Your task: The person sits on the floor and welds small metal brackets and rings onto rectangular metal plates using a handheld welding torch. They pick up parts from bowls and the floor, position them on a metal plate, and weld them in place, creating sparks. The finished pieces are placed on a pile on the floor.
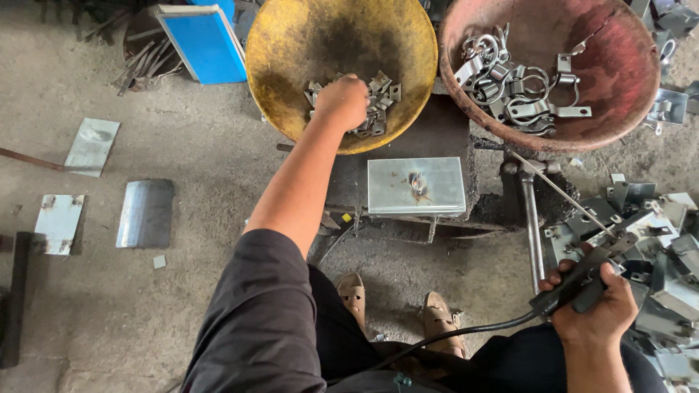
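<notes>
The left hand (341, 102) reaches out at full arm's length into a yellow pan (291, 51), its fingers curled down into a small heap of stamped metal pieces (378, 102) lying under and just right of the knuckles; whether it has one pinched I cannot tell. The pan's dished shape gathers the bits at its low middle, within easy reach. To the right of that hand a rusty red pan (619, 65) holds bent ring clamps (510, 91), bright and curved, kept apart from the flat pieces. The right hand (593, 306) stays close to the body, wrapped firmly about the dark handle of a welding holder (575, 280), its thin rod angling up and away, cable trailing back. Between the hands sits a flat steel plate (416, 185), scorched at its centre, on a dark block serving as bench (444, 135).
</notes>
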